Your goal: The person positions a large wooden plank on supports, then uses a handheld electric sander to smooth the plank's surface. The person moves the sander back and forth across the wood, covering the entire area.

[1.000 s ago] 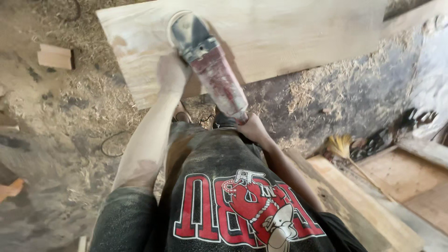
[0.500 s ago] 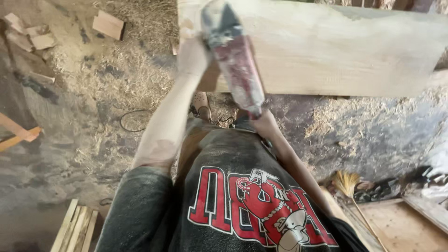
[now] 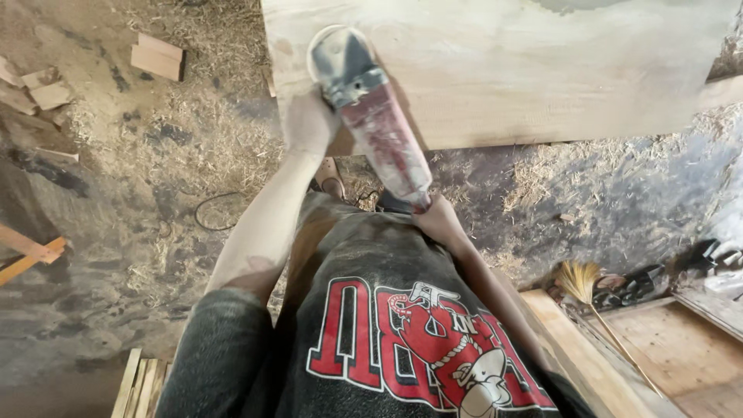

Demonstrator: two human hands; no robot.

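**Two hands on a grinder over a wooden board**

The person holds a red, dust-coated angle grinder [image 3: 375,116] with both hands. Its round guarded head points away from the body and lies over the near left part of a wide pale wooden board [image 3: 542,70], close to that board's front edge. Whether the disc touches the wood cannot be told from this view.

The left hand [image 3: 309,124] is wrapped around the side of the tool just behind the head, fingers pressed together on something hidden under the palm, most likely a side handle. The right hand [image 3: 439,220] closes on the rear end of the grinder body, just in front of the person's chest; its fingers are mostly hidden, yet the tool's tail sits firmly in its grasp.

Under the board the floor [image 3: 604,193] is covered with sawdust and shavings. A dark cable [image 3: 210,213] loops on the ground to the left. Small wood offcuts [image 3: 157,57] lie at the upper left. A straw broom [image 3: 580,282] rests at the lower right beside flat wooden planks [image 3: 658,340].
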